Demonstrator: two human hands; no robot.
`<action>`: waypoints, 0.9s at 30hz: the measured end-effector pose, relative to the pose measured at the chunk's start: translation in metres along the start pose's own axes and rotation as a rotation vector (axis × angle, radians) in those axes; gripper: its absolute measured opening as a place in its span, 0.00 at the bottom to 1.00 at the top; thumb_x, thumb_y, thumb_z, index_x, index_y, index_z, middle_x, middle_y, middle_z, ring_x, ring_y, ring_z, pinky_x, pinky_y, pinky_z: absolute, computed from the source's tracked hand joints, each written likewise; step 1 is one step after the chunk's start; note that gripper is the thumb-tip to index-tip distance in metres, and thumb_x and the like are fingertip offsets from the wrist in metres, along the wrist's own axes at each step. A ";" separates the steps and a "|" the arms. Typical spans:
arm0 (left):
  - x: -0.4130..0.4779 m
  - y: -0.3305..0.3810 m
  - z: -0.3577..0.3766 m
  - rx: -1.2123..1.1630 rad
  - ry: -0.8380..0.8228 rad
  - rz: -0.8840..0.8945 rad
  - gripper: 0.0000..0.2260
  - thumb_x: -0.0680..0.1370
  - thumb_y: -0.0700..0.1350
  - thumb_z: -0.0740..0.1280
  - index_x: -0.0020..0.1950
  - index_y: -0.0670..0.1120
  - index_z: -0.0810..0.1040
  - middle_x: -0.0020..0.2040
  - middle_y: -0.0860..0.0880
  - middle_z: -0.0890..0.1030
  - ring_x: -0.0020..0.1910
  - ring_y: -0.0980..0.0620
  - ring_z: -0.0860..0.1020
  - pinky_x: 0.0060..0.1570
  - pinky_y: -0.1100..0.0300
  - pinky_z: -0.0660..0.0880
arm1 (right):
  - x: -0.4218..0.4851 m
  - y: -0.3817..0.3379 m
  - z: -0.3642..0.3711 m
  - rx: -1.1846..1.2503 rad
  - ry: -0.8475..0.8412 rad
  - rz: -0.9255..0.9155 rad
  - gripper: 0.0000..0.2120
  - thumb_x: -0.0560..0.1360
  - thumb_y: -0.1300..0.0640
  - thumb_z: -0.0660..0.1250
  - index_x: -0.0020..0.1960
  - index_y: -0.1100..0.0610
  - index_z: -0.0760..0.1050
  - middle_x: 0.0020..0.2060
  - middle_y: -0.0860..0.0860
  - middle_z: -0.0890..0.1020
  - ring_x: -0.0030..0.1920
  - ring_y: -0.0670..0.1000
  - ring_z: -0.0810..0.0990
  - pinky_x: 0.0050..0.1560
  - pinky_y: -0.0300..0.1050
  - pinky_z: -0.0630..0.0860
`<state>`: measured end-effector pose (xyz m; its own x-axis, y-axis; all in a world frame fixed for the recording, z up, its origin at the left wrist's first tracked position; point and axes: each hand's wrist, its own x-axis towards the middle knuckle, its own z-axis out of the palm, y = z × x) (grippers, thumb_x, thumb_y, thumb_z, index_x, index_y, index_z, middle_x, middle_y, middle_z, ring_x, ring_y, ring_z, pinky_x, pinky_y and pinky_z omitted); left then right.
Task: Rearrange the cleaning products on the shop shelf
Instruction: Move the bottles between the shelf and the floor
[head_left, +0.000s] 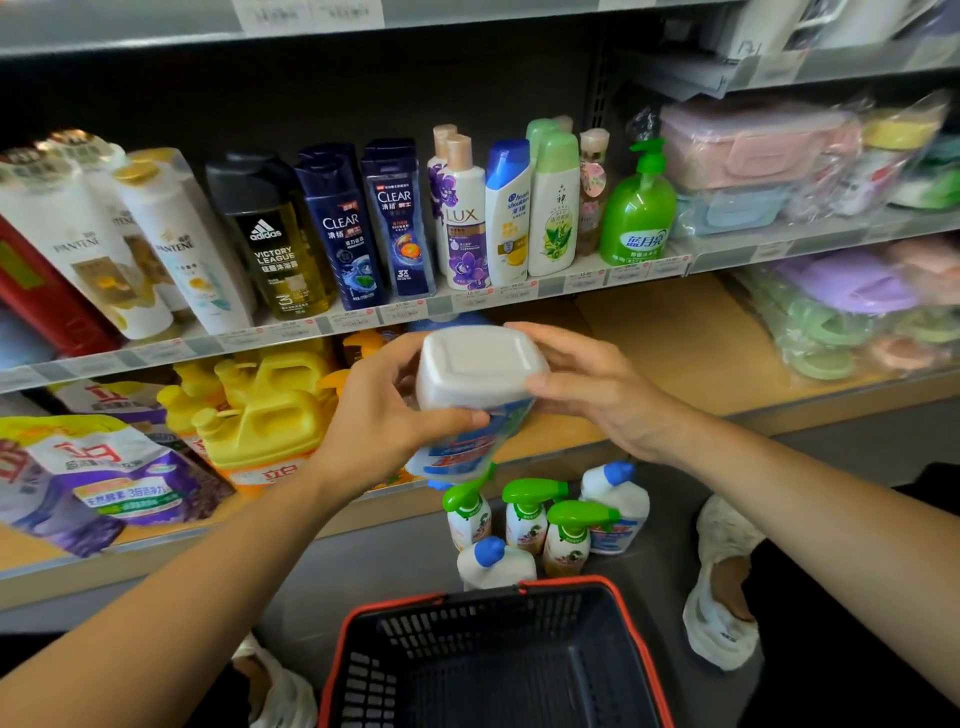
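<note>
I hold a white cleaner bottle (475, 387) upside down, its flat base facing me and its blue label below. My left hand (387, 410) grips its side with the thumb across the label. My right hand (587, 387) holds the other side of the base with thumb and fingers. The bottle hangs in front of the lower shelf (691, 353), whose brown cardboard liner is bare on the right. On the floor below stand three green-trigger spray bottles (527, 514) and two white bottles with blue caps (615, 501).
An empty dark basket with a red rim (498, 660) sits on the floor in front of me. Yellow jugs (270, 410) and purple detergent bags (104, 478) fill the lower shelf's left. Shampoo bottles (395, 218) line the upper shelf. My feet (722, 587) flank the basket.
</note>
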<state>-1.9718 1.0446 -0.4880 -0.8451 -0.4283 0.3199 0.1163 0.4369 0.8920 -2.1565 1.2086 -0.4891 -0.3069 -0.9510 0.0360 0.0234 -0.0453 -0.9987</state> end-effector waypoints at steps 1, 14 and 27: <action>-0.001 -0.001 0.001 0.081 0.000 0.019 0.30 0.66 0.44 0.83 0.66 0.48 0.79 0.60 0.55 0.84 0.60 0.53 0.81 0.58 0.57 0.79 | 0.000 -0.002 0.002 -0.006 0.029 -0.012 0.23 0.72 0.56 0.73 0.66 0.46 0.76 0.60 0.50 0.83 0.61 0.50 0.81 0.58 0.47 0.80; -0.004 -0.002 0.009 0.211 -0.021 0.047 0.30 0.67 0.48 0.83 0.67 0.50 0.79 0.60 0.56 0.83 0.61 0.52 0.81 0.59 0.47 0.79 | -0.004 -0.010 0.030 -0.614 0.157 -0.366 0.17 0.77 0.67 0.64 0.64 0.60 0.80 0.66 0.53 0.78 0.67 0.48 0.74 0.69 0.40 0.68; -0.006 -0.002 0.003 0.244 -0.015 0.062 0.29 0.67 0.51 0.82 0.66 0.55 0.79 0.58 0.61 0.83 0.59 0.56 0.81 0.58 0.56 0.79 | -0.009 0.000 0.022 -0.958 0.082 -0.722 0.14 0.75 0.67 0.73 0.59 0.60 0.83 0.60 0.54 0.83 0.66 0.57 0.78 0.63 0.58 0.76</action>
<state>-1.9680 1.0485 -0.4926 -0.8484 -0.3836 0.3648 0.0398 0.6409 0.7666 -2.1326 1.2103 -0.4886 -0.0187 -0.7761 0.6304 -0.8847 -0.2809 -0.3720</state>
